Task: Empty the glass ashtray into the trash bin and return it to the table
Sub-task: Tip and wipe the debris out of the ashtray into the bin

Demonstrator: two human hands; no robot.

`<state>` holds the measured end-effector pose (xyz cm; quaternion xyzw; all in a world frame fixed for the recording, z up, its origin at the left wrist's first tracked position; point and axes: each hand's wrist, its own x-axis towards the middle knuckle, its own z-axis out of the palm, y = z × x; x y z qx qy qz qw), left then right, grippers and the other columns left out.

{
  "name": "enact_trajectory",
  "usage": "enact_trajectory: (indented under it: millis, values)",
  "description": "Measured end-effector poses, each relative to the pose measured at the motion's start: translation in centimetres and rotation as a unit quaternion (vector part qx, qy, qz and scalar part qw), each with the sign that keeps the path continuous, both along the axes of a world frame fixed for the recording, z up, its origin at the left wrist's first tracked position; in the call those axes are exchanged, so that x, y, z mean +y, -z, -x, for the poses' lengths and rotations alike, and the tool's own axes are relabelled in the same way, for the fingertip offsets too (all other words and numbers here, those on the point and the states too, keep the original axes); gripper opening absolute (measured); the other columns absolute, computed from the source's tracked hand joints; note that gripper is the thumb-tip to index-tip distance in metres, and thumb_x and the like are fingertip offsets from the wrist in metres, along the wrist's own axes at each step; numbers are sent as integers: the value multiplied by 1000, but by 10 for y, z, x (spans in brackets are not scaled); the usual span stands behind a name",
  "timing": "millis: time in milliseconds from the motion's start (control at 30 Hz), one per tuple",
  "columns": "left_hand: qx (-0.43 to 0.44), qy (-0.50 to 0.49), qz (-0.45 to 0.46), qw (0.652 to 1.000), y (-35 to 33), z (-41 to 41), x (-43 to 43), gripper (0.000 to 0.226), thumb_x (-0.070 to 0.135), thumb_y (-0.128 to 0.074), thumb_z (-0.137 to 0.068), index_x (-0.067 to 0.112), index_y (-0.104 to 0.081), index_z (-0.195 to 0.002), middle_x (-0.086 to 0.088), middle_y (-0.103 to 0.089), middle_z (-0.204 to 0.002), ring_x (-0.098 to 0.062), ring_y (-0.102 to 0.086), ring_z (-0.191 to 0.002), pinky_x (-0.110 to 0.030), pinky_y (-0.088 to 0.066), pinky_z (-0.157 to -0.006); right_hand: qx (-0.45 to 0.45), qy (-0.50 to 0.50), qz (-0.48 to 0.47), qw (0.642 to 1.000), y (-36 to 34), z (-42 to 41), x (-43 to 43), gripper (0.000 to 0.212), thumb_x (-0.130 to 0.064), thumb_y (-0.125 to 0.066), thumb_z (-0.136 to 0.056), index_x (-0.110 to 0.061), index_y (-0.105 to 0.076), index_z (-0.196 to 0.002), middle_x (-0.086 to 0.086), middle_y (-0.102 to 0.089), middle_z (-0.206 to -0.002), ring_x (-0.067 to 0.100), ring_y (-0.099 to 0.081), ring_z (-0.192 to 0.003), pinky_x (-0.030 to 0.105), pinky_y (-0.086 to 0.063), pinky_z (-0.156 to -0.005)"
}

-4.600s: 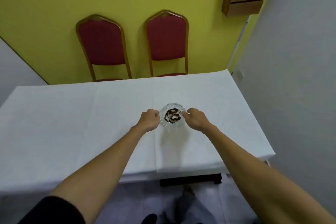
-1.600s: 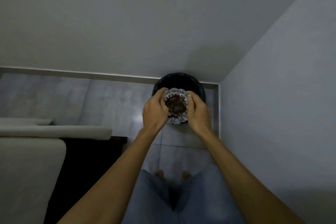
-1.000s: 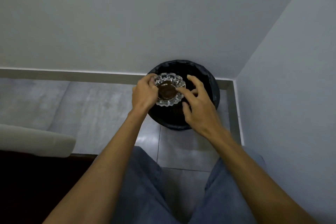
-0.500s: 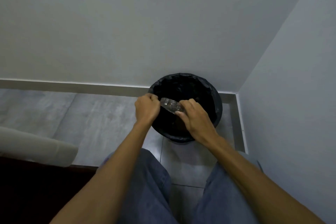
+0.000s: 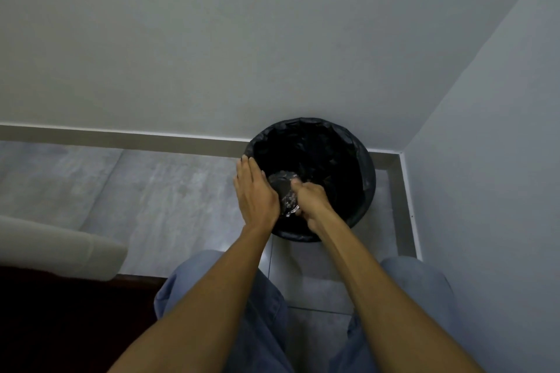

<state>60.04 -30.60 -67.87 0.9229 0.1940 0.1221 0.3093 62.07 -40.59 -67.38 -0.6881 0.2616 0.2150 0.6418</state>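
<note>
From the head view, the clear cut-glass ashtray (image 5: 286, 194) is tipped on its side over the round black-lined trash bin (image 5: 362, 160) in the corner. The right hand (image 5: 312, 198) is closed around its edge — the left hand (image 5: 256, 194), fingers stretched flat, presses against its other side.

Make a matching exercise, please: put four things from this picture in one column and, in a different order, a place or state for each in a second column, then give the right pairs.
Things
1. clear glass ashtray
2. round bin with a black plastic liner
3. left hand
4. right hand

Places or states
A. stands on the floor in the corner of two walls
B. flat and open, laid against the glass
C. tipped over the black opening, between two hands
D. closed, gripping the near rim of the glass

Pairs: 1-C, 2-A, 3-B, 4-D
</note>
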Motion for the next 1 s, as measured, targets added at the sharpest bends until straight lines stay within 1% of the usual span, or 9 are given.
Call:
enact_trajectory:
  millis: [200, 267, 367, 467, 533, 633, 767, 833, 1000]
  values:
    - [-51, -13, -13, 999, 7, -1, -7, 47, 5, -32, -105, -3, -33, -152, -14, -32, -160, -27, -18, -153, -35, -7, -124, 12, 47, -10, 999, 8, -13, -3, 38, -31, -55, -100, 4, -67, -95, 17, -67, -87, 28, -63, -77, 39, -53, -72]
    - [-60, -17, -18, 998, 10, 0, -6, 46, 6, -35, -105, -3, -36, -150, -15, -36, -158, -28, -23, -152, -37, -11, -123, 21, 44, -11, 999, 8, -14, -4, 35, -31, -57, -99, -1, -67, -84, 17, -68, -88, 30, -65, -78, 40, -55, -74]
    - [-76, -3, -34, 997, 14, 1, -5, 46, 5, -37, -103, -3, -40, -148, -15, -40, -156, -29, -27, -151, -39, -15, -123, 39, 119, -28, 992, 7, -15, -7, 36, -32, -54, -101, -5, -61, -78, 10, -60, -70, 22, -53, -55, 30, -47, -51]
    - [-74, -12, -45, 996, 17, -1, -5, 46, 6, -38, -103, -2, -42, -148, -13, -41, -156, -28, -28, -150, -40, -17, -123, 49, 97, -55, 993, 8, -15, -6, 31, -30, -57, -101, -1, -65, -92, 8, -58, -67, 18, -49, -47, 23, -37, -38]
    - [-64, -16, -54, 996, 17, 0, -7, 47, 6, -37, -102, -1, -41, -149, -12, -39, -157, -27, -26, -151, -39, -14, -124, 49, 94, -55, 993, 8, -14, -4, 29, -29, -59, -100, -1, -66, -93, 8, -60, -67, 18, -51, -50, 23, -40, -39]
    - [-63, -11, -65, 996, 16, 0, -7, 50, 5, -38, -100, -1, -40, -149, -13, -38, -158, -27, -25, -151, -38, -11, -123, 49, 128, -68, 988, 10, -15, -5, 33, -29, -57, -101, -6, -60, -77, 6, -52, -60, 16, -45, -47, 22, -37, -37]
    - [-62, -18, -58, 996, 14, 0, -9, 50, 4, -38, -99, -1, -41, -148, -13, -40, -157, -26, -26, -151, -39, -13, -124, 23, 74, -31, 997, 11, -15, -4, 34, -29, -57, -101, -5, -63, -76, 8, -60, -66, 18, -52, -52, 29, -39, -44]
    - [-59, -15, -65, 996, 14, 0, -9, 50, 4, -39, -99, -1, -41, -149, -12, -40, -157, -26, -26, -151, -37, -11, -123, 15, 98, -30, 995, 10, -16, -5, 37, -29, -55, -102, -5, -61, -74, 9, -58, -62, 20, -51, -50, 31, -39, -44]
    - [-46, -9, -73, 996, 13, 0, -9, 51, 4, -40, -98, -1, -40, -149, -13, -38, -158, -26, -25, -152, -38, -11, -123, -23, 25, 7, 999, 10, -12, -8, 40, -30, -56, -101, -9, -56, -67, 11, -57, -64, 22, -51, -54, 35, -42, -54]
